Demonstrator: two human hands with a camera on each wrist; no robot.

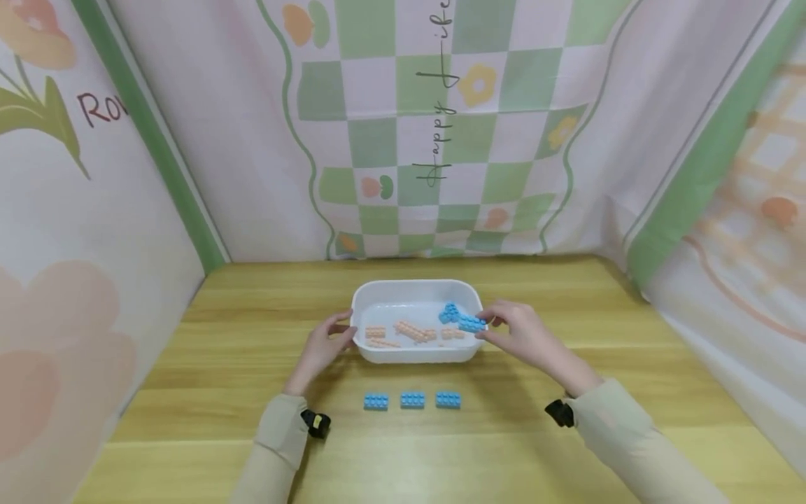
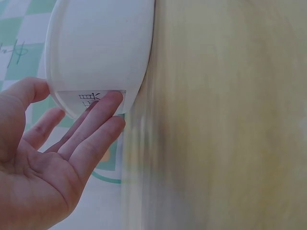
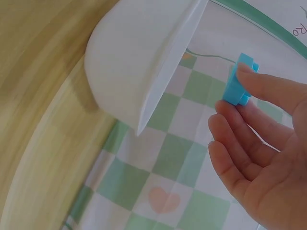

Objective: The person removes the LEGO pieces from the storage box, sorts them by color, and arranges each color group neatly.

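Note:
In the head view a white tub (image 1: 415, 355) holds peach building bricks (image 1: 412, 330) and a few blue ones (image 1: 450, 313). My right hand (image 1: 519, 332) pinches a blue building brick (image 3: 238, 82) between thumb and fingertips, near the tub's right rim. From the right wrist view, that brick is apart from the tub's wall. At the tub's left end, my left hand (image 1: 324, 343) touches the outside with fairly straight fingers (image 2: 93, 132), over a label; its thumb meets the rim. Three blue bricks (image 1: 412, 400) lie in a row on the table before the tub.
The wooden table (image 1: 252, 336) reaches back to a checked green and white curtain (image 1: 428, 140). Printed fabric walls (image 1: 69, 294) stand at both sides. A black band (image 1: 316, 423) is on each wrist.

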